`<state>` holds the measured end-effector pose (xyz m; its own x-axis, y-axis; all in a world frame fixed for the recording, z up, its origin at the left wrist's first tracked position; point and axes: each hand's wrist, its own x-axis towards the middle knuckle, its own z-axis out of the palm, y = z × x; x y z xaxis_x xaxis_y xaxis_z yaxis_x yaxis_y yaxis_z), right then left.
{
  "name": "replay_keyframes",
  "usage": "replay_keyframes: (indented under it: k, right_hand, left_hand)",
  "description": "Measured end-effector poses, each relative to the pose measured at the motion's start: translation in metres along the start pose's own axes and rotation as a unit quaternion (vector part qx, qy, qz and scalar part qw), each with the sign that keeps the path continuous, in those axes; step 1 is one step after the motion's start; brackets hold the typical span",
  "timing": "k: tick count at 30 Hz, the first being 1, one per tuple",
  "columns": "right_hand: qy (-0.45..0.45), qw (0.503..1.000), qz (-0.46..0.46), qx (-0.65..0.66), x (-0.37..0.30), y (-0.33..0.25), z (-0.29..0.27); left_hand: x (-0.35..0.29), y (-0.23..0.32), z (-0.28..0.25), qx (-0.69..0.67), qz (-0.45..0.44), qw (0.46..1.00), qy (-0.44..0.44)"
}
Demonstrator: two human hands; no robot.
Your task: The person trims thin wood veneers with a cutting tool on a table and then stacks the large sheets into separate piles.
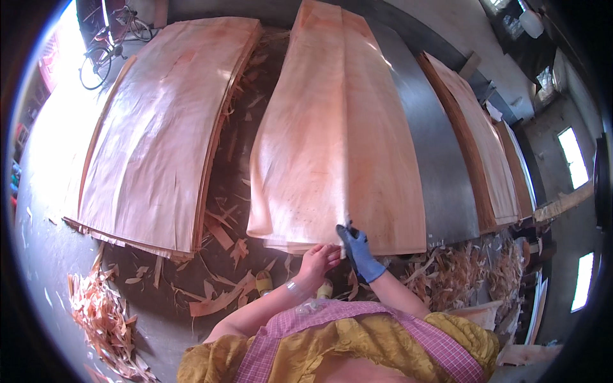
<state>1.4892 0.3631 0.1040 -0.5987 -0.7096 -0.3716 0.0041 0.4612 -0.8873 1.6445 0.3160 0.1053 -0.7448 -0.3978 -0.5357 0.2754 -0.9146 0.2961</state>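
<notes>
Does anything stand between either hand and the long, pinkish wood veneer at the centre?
Nothing visible does: the blue-gloved right hand touches the veneer at its near end, and the bare left hand is close beside it there.

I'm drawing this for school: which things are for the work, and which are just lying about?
Seem for the work:
middle wood sheets
bare left hand
gloved right hand

Seem just about:
loose wood scraps
bicycle

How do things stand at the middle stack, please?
Left fingers bare, right fingers gloved, close together at near edge; grip unclear. Wood sheet on top, crease or edge running lengthwise. Wood scraps littering floor, both sides.
</notes>
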Motion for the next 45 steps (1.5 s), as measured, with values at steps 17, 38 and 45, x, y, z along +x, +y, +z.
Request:
replay_keyframes:
  k: [17, 38, 45]
  right_hand:
    - [0.051, 0.955, -0.153, 0.249, 0.071, 0.048, -0.566]
    - [0.25, 0.966, -0.006, -0.06, 0.12, 0.231, -0.847]
    - [0.337, 0.868, -0.007, -0.364, 0.205, 0.235, -0.938]
  left_hand:
    - [0.014, -0.141, -0.034, -0.244, 0.33, 0.911, 0.04]
    - [0.192, -0.229, 0.082, 0.014, 0.286, 0.946, 0.154]
    - [0.31, -0.272, 0.128, 0.05, 0.211, 0.943, 0.253]
